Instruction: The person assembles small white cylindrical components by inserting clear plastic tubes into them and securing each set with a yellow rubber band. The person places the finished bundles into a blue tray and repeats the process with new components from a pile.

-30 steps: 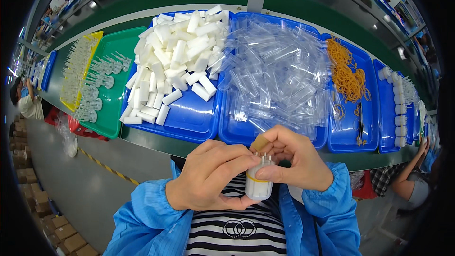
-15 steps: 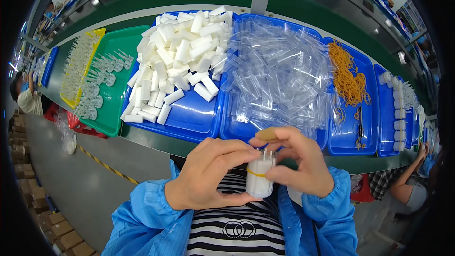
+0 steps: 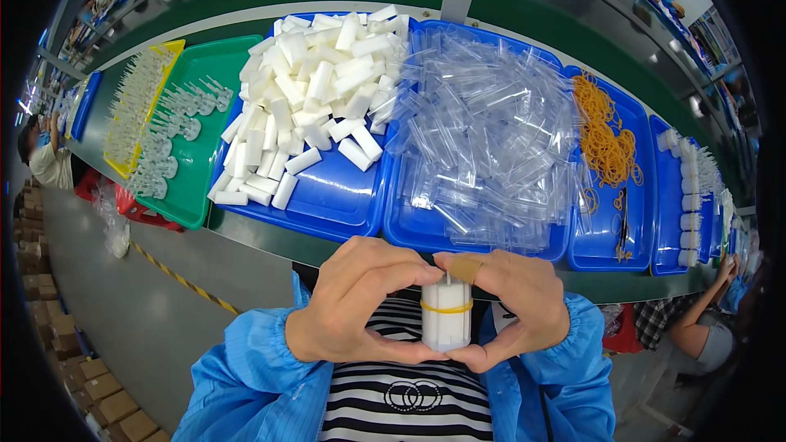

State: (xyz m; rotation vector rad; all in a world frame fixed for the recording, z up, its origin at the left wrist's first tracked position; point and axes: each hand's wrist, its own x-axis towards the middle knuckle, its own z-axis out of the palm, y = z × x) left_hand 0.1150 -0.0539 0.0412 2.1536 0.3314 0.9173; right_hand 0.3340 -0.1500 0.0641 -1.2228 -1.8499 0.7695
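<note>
Both my hands hold one small bundle of white tubes (image 3: 446,317) upright in front of my chest, below the table's front edge. A yellow rubber band wraps around its upper part. My left hand (image 3: 356,303) cups it from the left with the thumb under its base. My right hand (image 3: 512,307) closes on it from the right; a tan plaster covers one fingertip at the bundle's top. Straight ahead lie a blue tray of white foam sticks (image 3: 315,94) and a blue tray of clear plastic tubes (image 3: 491,139).
A blue tray with orange rubber bands (image 3: 606,135) sits at the right, then a tray of finished white bundles (image 3: 686,188). Green (image 3: 192,205) and yellow (image 3: 123,164) trays of small clear parts lie left. Another person sits at far left (image 3: 45,160), one at lower right (image 3: 704,336). Cardboard boxes stand on the floor.
The bundle has been lowered slightly and turned upright between my hands. My fingers have closed more evenly around it, with the rubber band now seated around its upper part.
</note>
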